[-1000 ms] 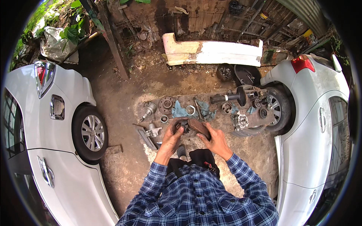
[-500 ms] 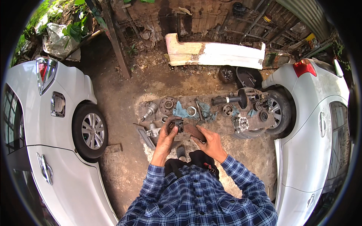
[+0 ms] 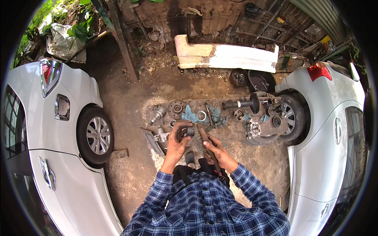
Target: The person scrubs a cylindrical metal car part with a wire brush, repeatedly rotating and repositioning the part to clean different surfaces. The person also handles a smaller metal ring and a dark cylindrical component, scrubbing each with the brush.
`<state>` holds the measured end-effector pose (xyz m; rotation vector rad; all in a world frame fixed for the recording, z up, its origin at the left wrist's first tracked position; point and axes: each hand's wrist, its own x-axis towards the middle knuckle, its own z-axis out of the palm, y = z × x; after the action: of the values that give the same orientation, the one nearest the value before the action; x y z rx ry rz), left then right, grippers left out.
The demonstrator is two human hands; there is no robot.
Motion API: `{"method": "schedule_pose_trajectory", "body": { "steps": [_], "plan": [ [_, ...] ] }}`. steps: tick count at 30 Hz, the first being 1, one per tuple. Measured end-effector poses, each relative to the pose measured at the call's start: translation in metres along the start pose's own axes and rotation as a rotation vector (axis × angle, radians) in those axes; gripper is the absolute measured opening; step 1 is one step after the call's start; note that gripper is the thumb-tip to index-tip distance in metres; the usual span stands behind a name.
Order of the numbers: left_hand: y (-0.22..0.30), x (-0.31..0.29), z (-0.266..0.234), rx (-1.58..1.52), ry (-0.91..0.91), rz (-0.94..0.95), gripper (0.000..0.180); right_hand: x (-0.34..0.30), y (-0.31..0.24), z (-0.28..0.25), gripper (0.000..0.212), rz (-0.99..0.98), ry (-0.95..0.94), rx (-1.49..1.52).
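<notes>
My left hand (image 3: 176, 144) is closed around a small dark cylindrical metal part (image 3: 189, 131), mostly hidden by the fingers. A wire brush (image 3: 207, 143) with a worn wooden back is gripped in my right hand (image 3: 221, 154). Its bristles face left, close beside the metal part; whether they touch it I cannot tell. The brush stands nearly lengthwise, its handle end pointing down toward my body. Both hands are above the near edge of a low wooden bench (image 3: 232, 135). Just left of my left hand lies a grey metal assembly (image 3: 160, 136) with a flat plate.
On the bench lie a shock absorber (image 3: 241, 104), a round hub (image 3: 176, 107), a CV joint (image 3: 158, 113), blue rags (image 3: 189, 115) and a pale metal housing (image 3: 253, 129). Silver cars flank me, their wheels (image 3: 96, 136) near. A white bumper (image 3: 244, 57) rests behind.
My right hand has turned the wire brush upright, so its bristles now show, facing left. My left hand keeps hold of the metal part and has rotated slightly.
</notes>
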<state>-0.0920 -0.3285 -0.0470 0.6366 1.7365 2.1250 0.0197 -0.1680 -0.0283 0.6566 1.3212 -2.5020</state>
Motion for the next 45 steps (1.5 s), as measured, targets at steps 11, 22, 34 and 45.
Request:
{"method": "schedule_pose_trajectory", "body": {
  "steps": [11,22,34,45],
  "plan": [
    [0.001,-0.004,0.001,-0.037,0.080,-0.133,0.033,0.019,0.010,-0.014,0.051,-0.824,0.170,-0.903],
    [-0.011,-0.006,-0.005,-0.647,0.185,-0.440,0.038,0.003,-0.009,-0.014,0.045,-0.839,0.324,-0.894],
    [-0.004,-0.007,0.000,-0.573,0.064,-0.293,0.044,-0.002,-0.010,-0.011,0.045,-0.729,0.394,-0.845],
    [-0.005,-0.015,-0.002,-0.622,0.221,-0.399,0.042,-0.007,-0.023,-0.018,0.046,-0.804,0.465,-1.000]
  ]
}}
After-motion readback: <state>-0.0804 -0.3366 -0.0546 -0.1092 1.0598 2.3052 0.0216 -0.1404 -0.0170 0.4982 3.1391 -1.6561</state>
